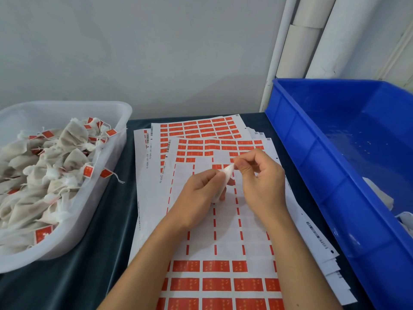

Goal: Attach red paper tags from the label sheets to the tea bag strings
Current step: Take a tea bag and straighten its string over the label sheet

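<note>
Head view: both hands meet over the top label sheet (223,231), just above its stripped middle rows. The left hand (199,193) has its fingers curled round a white tea bag (226,175), whose upper corner pokes out between thumb and forefinger; more of the bag shows pale below the palm. The right hand (260,175) pinches at that corner with thumb and forefinger, the other fingers loosely bent. Whether it pinches the string or a tag is hard to tell, since the spot is small and partly hidden by the fingertips.

The bag looks light, soft and easily crushed, a thin mesh pouch that would crumple or tear if squeezed hard. It is best held gently by the body, while the string, thin and limp, needs a fingertip pinch near its free end. The tags are flimsy and probably sticky, so take them by an edge.

The bag's long axis runs from lower left to upper right, its exposed corner pointing up towards the right hand and the far end of the sheet.

A white tub (120,121) of tagged bags stands at left, and a blue bin (297,139) at right.
</note>
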{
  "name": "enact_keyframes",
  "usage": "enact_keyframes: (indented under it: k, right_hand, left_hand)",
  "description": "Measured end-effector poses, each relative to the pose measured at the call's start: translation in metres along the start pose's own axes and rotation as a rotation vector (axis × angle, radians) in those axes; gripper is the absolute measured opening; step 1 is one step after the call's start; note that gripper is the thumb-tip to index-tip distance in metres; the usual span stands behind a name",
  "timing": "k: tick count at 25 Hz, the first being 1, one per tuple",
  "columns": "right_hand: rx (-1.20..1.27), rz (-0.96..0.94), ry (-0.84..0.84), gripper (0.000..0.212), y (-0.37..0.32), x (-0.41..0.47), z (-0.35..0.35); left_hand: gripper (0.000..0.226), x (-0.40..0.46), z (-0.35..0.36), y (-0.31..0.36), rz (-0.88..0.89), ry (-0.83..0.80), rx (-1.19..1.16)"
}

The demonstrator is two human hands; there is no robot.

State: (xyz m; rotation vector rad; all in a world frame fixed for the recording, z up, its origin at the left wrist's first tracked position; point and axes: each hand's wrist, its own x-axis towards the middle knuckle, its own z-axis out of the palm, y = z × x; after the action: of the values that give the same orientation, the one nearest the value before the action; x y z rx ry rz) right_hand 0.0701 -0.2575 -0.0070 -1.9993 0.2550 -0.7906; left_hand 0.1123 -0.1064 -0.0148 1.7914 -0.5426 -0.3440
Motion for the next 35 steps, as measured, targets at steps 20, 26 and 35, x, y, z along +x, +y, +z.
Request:
enact_keyframes:
  k: [20, 26, 35]
  right_hand:
    - [-0.269, -0.155, -0.123, 0.006, 0.011, -0.004, 0.010]
    - [-0.377, -0.322, -0.166, 0.022, 0.005, -0.008, 0.011]
    - [-0.049, -0.086, -0.202, 0.010, -0.001, -0.005, 0.007]
  left_hand:
    - [0.032, -0.006, -0.006, 0.006, 0.076, 0.136, -0.383]
    - [0.034, 0.001, 0.000, 0.003, 0.035, 0.246, -0.198]
    - [0.016, 0.003, 0.006, -0.006, 0.100, 0.163, 0.050]
